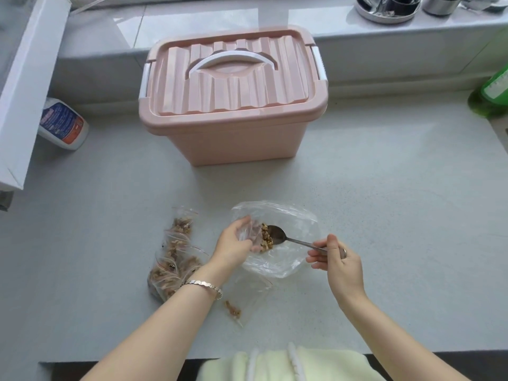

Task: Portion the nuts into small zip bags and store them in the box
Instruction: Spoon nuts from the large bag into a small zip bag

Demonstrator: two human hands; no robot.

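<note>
Two hands work at a grey bench (384,188). The left hand (236,240) holds a clear bag (286,259) open, fingers curled on its rim. The right hand (338,259) pinches a spoon (277,234), its bowl against the nuts (266,237) inside the bag. Filled zip bags (173,257) lie just to the left (a pink box (233,105) stands behind, lid on).

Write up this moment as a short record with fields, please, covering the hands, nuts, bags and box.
left hand: grips the edge of the large clear bag
right hand: holds the spoon by its handle, bowl against the nuts inside the large clear bag
filled zip bags: piled on the counter, left of the left hand
near zip bag: lies flat by the left wrist, few nuts in it
box: pink, lid on, beyond the bags
</note>
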